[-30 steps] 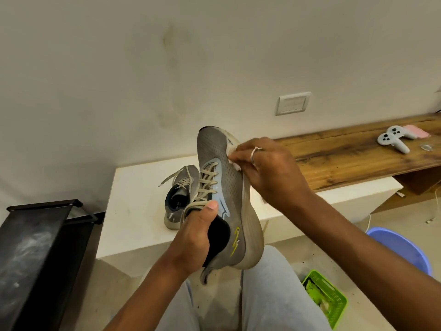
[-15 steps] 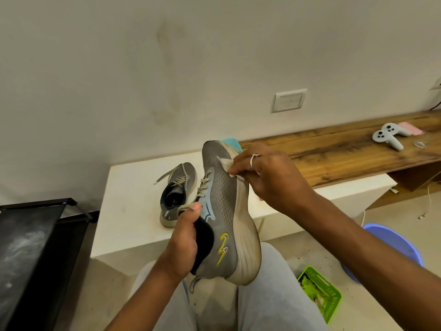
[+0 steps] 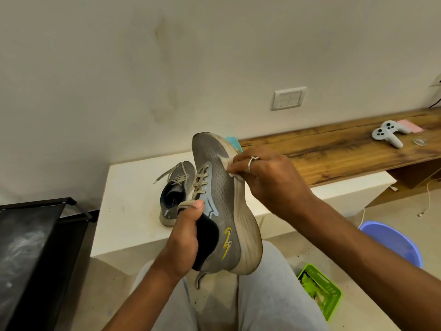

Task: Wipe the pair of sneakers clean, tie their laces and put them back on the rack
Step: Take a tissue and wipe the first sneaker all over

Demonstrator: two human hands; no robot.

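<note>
A grey sneaker (image 3: 223, 199) with a yellow logo and a dirty white sole is held up over my lap, toe pointing away. My left hand (image 3: 183, 237) grips it at the collar, thumb on the tongue. My right hand (image 3: 265, 180) pinches a small white wipe (image 3: 232, 167) against the shoe's side near the sole edge. The second grey sneaker (image 3: 175, 189) lies on the white bench (image 3: 128, 201) behind, laces loose. The black shoe rack (image 3: 35, 247) stands at the left.
A wooden shelf (image 3: 334, 151) runs along the wall at the right, carrying a white game controller (image 3: 387, 134) and a pink item. On the floor at the right are a blue basin (image 3: 393, 242) and a green basket (image 3: 319, 290). My grey-trousered legs fill the bottom.
The held sneaker has sunk a little, its turquoise outsole now showing at the toe. My right hand with the wipe has slid from the toe down along the side.
</note>
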